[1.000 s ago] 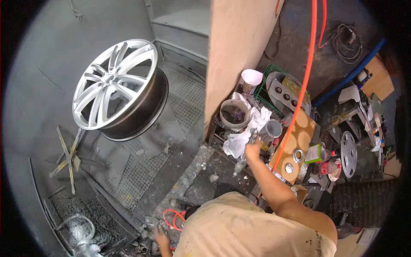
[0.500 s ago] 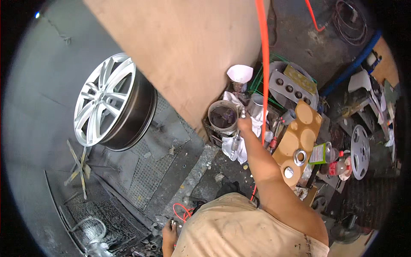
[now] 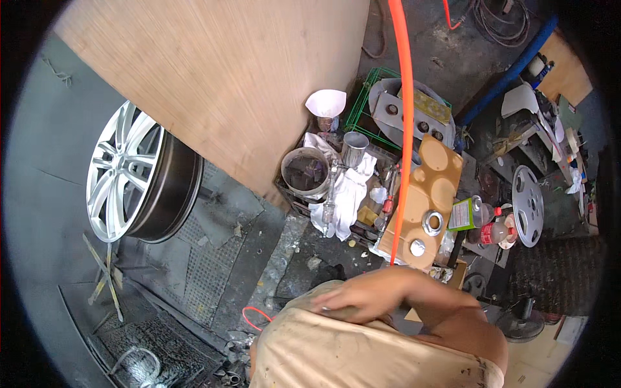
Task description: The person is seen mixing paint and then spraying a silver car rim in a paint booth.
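My right hand point(image 3: 354, 299) lies across the front of my beige shirt point(image 3: 323, 349), its fingers stretched out and nothing visible in it. Only a sliver of skin from my left arm shows at the shirt's left edge; the fingers of that hand are hidden. Ahead, a grey bucket point(image 3: 305, 172) holds dark contents. Against its right side stands a slender metal tool point(image 3: 330, 202) with a clear cylindrical lower part. Beside that, a metal cup point(image 3: 354, 149) rests among white cloths point(image 3: 349, 194).
A silver alloy wheel point(image 3: 123, 161) stands at the left, near a large wooden board point(image 3: 226, 77). An orange hose point(image 3: 405, 116) hangs down the middle. Right of it are a tan cardboard sheet point(image 3: 427, 187), a green-and-white can point(image 3: 460, 215), a bottle point(image 3: 495, 233) and a hubcap point(image 3: 528, 205).
My right hand has let go of the slender metal tool beside the bucket and come back to my shirt. My left hand has slipped out of sight. The whole view has shifted.
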The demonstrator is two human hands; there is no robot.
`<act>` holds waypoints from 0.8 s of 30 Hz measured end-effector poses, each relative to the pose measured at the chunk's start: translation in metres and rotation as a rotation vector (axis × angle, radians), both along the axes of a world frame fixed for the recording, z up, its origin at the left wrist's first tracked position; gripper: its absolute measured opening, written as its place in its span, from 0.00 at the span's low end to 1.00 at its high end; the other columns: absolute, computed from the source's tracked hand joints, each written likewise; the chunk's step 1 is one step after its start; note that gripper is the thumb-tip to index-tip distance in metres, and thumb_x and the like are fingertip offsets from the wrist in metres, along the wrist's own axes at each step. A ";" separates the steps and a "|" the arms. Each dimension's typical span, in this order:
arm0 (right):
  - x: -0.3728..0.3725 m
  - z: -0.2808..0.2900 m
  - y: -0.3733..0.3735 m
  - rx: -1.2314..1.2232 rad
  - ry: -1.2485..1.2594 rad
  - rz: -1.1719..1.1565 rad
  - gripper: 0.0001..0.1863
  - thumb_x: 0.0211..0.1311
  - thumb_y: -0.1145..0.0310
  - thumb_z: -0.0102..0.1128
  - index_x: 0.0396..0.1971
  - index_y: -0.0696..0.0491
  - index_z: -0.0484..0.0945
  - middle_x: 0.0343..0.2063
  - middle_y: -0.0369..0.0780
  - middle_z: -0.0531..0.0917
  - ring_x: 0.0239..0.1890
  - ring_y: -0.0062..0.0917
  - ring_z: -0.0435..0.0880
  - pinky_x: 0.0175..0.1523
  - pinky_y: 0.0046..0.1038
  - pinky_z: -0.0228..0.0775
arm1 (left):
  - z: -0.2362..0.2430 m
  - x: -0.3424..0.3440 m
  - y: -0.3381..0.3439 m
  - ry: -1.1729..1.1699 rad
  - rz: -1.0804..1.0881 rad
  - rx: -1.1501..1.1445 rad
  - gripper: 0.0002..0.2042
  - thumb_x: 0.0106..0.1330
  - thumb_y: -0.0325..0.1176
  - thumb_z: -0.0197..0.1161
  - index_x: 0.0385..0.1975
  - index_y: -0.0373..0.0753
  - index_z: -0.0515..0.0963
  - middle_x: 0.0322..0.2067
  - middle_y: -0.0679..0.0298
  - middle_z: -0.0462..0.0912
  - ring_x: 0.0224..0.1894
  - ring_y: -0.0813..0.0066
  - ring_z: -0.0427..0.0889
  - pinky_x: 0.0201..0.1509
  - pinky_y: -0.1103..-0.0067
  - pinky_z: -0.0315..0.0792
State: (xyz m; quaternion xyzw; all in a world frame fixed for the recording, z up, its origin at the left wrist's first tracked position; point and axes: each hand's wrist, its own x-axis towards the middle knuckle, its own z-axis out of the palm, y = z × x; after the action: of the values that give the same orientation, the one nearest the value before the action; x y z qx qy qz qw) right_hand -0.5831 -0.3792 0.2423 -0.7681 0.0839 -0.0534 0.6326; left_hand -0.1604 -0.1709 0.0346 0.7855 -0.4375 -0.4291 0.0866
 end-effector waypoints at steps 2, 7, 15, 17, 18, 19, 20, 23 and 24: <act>-0.048 0.059 -0.019 0.095 -0.227 -0.081 0.31 0.73 0.55 0.54 0.66 0.63 0.66 0.64 0.56 0.71 0.68 0.46 0.69 0.68 0.42 0.65 | 0.003 -0.011 0.004 0.005 -0.024 0.030 0.19 0.69 0.35 0.60 0.56 0.34 0.76 0.40 0.43 0.85 0.41 0.62 0.86 0.44 0.71 0.76; -0.164 -0.029 -0.091 0.711 -1.216 -1.016 0.25 0.72 0.48 0.51 0.48 0.58 0.78 0.34 0.40 0.85 0.31 0.26 0.80 0.42 0.31 0.76 | 0.009 -0.036 0.024 0.007 -0.009 0.071 0.19 0.68 0.36 0.61 0.56 0.36 0.77 0.41 0.42 0.85 0.42 0.60 0.87 0.45 0.69 0.76; -0.125 -0.245 -0.200 0.493 -0.059 -1.539 0.17 0.72 0.58 0.50 0.46 0.56 0.77 0.29 0.39 0.82 0.28 0.26 0.82 0.31 0.33 0.77 | 0.010 -0.046 0.038 -0.064 0.074 -0.058 0.19 0.66 0.41 0.63 0.56 0.47 0.79 0.45 0.49 0.84 0.47 0.47 0.84 0.51 0.61 0.77; -0.102 -0.245 -0.216 0.420 0.002 -1.420 0.17 0.72 0.58 0.50 0.46 0.56 0.77 0.29 0.39 0.82 0.27 0.26 0.82 0.30 0.33 0.77 | 0.011 -0.046 0.055 -0.053 0.152 -0.122 0.19 0.66 0.42 0.62 0.57 0.49 0.78 0.46 0.49 0.84 0.48 0.48 0.83 0.52 0.61 0.76; -0.095 -0.244 -0.223 0.383 0.022 -1.375 0.16 0.72 0.58 0.50 0.46 0.56 0.76 0.28 0.39 0.82 0.27 0.26 0.81 0.30 0.33 0.77 | 0.012 -0.048 0.063 -0.081 0.123 -0.076 0.19 0.67 0.42 0.61 0.58 0.48 0.78 0.48 0.50 0.84 0.49 0.49 0.83 0.53 0.61 0.76; -0.094 -0.244 -0.232 0.342 0.037 -1.346 0.16 0.72 0.59 0.49 0.46 0.56 0.76 0.28 0.39 0.81 0.26 0.26 0.81 0.29 0.33 0.76 | 0.013 -0.050 0.065 -0.104 0.077 -0.032 0.20 0.68 0.43 0.60 0.58 0.47 0.77 0.49 0.50 0.83 0.50 0.50 0.83 0.54 0.61 0.76; -0.095 -0.244 -0.238 0.303 0.052 -1.324 0.16 0.72 0.59 0.49 0.46 0.56 0.76 0.28 0.39 0.81 0.26 0.26 0.81 0.29 0.33 0.76 | 0.018 -0.054 0.067 -0.102 0.125 -0.045 0.20 0.68 0.43 0.60 0.58 0.47 0.77 0.49 0.50 0.83 0.50 0.50 0.83 0.54 0.61 0.76; -0.109 -0.240 -0.256 0.188 0.090 -1.296 0.16 0.72 0.59 0.49 0.46 0.56 0.76 0.27 0.39 0.81 0.25 0.26 0.80 0.28 0.32 0.75 | 0.013 -0.068 0.080 -0.031 0.111 -0.068 0.23 0.68 0.44 0.59 0.60 0.42 0.75 0.49 0.49 0.83 0.51 0.49 0.82 0.56 0.61 0.75; -0.121 -0.240 -0.258 0.154 0.101 -1.309 0.15 0.72 0.60 0.49 0.46 0.56 0.75 0.27 0.39 0.81 0.24 0.26 0.80 0.27 0.32 0.75 | 0.014 -0.071 0.077 -0.028 0.123 -0.077 0.23 0.68 0.44 0.59 0.60 0.42 0.75 0.49 0.49 0.83 0.51 0.49 0.82 0.56 0.61 0.75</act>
State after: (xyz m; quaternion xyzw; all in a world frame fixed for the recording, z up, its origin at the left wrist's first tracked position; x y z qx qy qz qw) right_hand -0.7036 -0.6370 0.0025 -0.5125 0.5667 -0.3848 0.5179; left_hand -0.2315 -0.0943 0.0487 0.8129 -0.4056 -0.3949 0.1371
